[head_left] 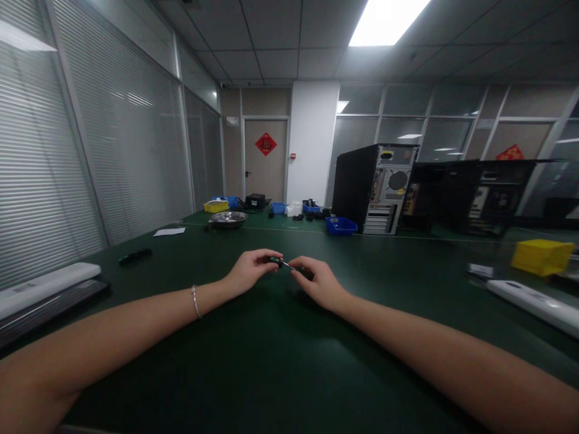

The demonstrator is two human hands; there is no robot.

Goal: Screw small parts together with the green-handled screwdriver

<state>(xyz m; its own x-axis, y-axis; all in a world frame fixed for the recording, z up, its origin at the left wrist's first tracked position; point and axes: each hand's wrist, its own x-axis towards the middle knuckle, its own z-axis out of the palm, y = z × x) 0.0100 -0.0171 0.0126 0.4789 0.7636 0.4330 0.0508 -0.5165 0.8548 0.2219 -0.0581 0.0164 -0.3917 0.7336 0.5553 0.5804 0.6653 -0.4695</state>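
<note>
left hand (250, 269) pinched on small screwdriver (277, 262), right hand (319, 282) closed around a dark part (307, 273) at its tip, both above green desk (271, 361)

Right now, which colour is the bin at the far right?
Yellow bin, clearest in the head view.

**Small screwdriver held between both hands**

A small screwdriver (281, 263) hangs just above the dark green table (271, 361), lying roughly level. Its dark handle with a green band sits in the left hand (250, 271); the thin metal shaft runs right to the right hand (316, 280), whose fingers close on a small dark piece, too tiny to identify.
</note>
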